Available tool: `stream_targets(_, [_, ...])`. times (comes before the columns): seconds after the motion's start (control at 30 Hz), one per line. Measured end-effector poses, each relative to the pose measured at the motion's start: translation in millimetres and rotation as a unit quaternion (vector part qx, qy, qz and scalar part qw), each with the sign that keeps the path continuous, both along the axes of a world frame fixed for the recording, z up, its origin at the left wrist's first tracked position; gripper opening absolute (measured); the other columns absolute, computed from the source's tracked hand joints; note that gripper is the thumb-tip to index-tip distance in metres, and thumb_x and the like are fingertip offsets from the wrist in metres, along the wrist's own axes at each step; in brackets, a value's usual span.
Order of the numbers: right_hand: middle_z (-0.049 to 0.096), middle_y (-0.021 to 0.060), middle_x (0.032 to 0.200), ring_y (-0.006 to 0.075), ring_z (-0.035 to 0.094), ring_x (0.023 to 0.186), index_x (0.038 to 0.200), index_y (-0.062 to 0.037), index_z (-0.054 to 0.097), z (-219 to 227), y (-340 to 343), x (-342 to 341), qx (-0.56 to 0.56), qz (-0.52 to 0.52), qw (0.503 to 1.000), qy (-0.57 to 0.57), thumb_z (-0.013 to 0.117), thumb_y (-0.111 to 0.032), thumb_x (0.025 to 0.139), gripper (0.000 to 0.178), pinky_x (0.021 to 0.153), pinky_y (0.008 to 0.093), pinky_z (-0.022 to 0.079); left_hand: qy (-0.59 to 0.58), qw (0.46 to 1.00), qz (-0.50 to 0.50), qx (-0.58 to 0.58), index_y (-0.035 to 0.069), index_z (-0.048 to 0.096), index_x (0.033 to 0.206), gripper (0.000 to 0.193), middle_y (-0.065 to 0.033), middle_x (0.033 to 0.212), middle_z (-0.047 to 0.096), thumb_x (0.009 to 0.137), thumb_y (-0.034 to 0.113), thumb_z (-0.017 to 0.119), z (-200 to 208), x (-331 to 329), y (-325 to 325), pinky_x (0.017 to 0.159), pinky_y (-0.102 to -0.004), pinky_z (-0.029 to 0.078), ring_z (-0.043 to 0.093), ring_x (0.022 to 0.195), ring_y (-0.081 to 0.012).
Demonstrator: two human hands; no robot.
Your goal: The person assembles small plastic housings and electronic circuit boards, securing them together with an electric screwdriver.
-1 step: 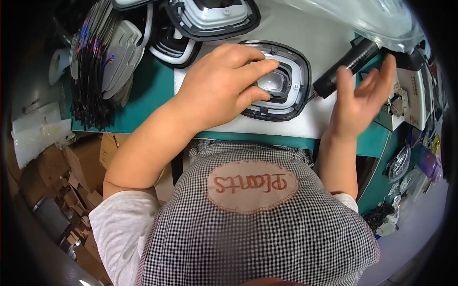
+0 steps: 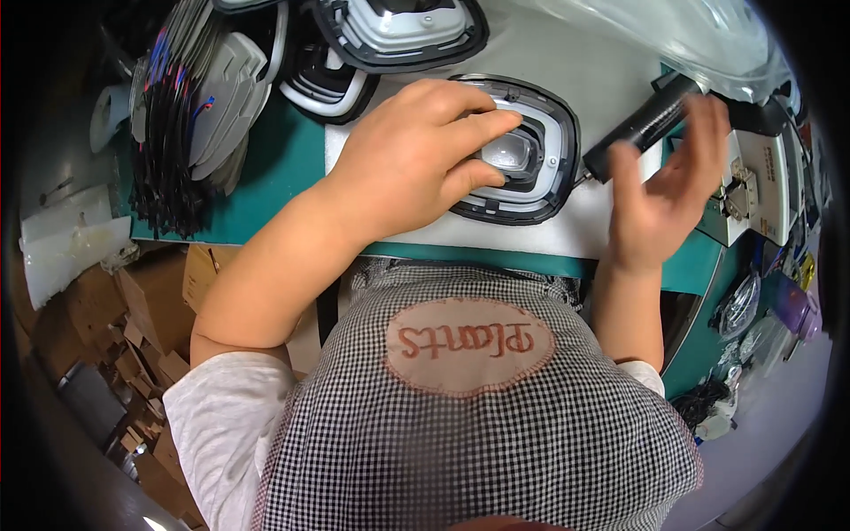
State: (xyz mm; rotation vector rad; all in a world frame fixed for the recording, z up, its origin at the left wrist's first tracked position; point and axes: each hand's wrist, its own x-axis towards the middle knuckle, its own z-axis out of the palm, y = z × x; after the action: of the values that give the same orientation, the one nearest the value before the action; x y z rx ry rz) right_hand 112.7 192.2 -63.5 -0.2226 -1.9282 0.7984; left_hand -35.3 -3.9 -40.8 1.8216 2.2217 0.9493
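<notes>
Looks like you're partway in: the black-and-white housing (image 2: 553,142) lies on the white pad (image 2: 589,228), mid-table, and the clear piece (image 2: 507,153) already sits in its centre. Your left hand (image 2: 407,150) is on it, thumb and fingertip spread around that piece; can't tell if you're pinching or just steadying. Right hand (image 2: 664,199)'s open and blurry, not closed on the black driver (image 2: 630,134) just right. Can't see any fastening done, and similar housings (image 2: 407,40) wait far left.
</notes>
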Motion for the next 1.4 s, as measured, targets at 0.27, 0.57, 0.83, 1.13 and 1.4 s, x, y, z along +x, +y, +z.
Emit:
stream_targets(0.27, [0.068, 0.0097, 0.103, 0.0294, 0.064, 0.098, 0.112, -0.0076, 0.07, 5, -30, -1, 0.027, 0.146, 0.956, -0.253, 0.083, -0.026, 0.065, 0.052, 0.087, 0.04, 0.051, -0.055, 0.998, -0.014, -0.002, 0.013, 0.067, 0.12, 0.051, -0.0067, 0.114, 0.061, 0.071, 0.022, 0.079, -11, -11, -2, 0.092, -0.0372, 0.045, 0.056, 0.106, -0.0264])
stream_targets(0.57, [0.064, 0.0082, 0.096, 0.0277, 0.06, 0.086, 0.107, -0.0081, 0.072, 18, -34, -2, -0.004, 0.108, 0.939, -0.326, 0.083, -0.024, 0.065, 0.046, 0.075, 0.0356, 0.05, -0.114, 0.993, 0.003, 0.012, 0.013, 0.069, 0.116, 0.048, -0.007, 0.113, 0.061, 0.071, 0.024, 0.081, -16, -9, 0, 0.092, -0.0371, 0.044, 0.057, 0.104, -0.0256])
stream_targets(0.83, [0.063, 0.0079, 0.096, 0.0276, 0.06, 0.086, 0.107, -0.0083, 0.071, 18, -36, -1, 0.001, 0.105, 0.936, -0.336, 0.083, -0.022, 0.065, 0.046, 0.074, 0.036, 0.05, -0.097, 0.995, -0.004, 0.032, 0.013, 0.069, 0.117, 0.051, -0.0086, 0.113, 0.061, 0.069, 0.023, 0.081, -18, -9, 0, 0.089, -0.0377, 0.045, 0.057, 0.104, -0.0265])
stream_targets(1.13, [0.063, 0.0071, 0.096, 0.0273, 0.059, 0.085, 0.107, -0.0087, 0.071, 25, -40, -3, 0.044, 0.084, 0.928, -0.36, 0.082, -0.021, 0.065, 0.045, 0.073, 0.0367, 0.05, -0.026, 1.0, 0.001, 0.003, 0.013, 0.068, 0.118, 0.052, -0.01, 0.114, 0.061, 0.069, 0.024, 0.081, -14, -8, 0, 0.089, -0.0395, 0.047, 0.058, 0.104, -0.0287])
stream_targets(1.4, [0.064, 0.0084, 0.098, 0.028, 0.06, 0.085, 0.108, -0.0088, 0.071, 20, -37, -1, 0.049, 0.091, 0.936, -0.338, 0.083, -0.024, 0.065, 0.047, 0.078, 0.0389, 0.049, -0.024, 0.999, 0.017, 0.046, 0.016, 0.066, 0.124, 0.056, -0.0116, 0.116, 0.061, 0.07, 0.027, 0.08, -18, -5, -4, 0.092, -0.0426, 0.046, 0.057, 0.107, -0.0318])
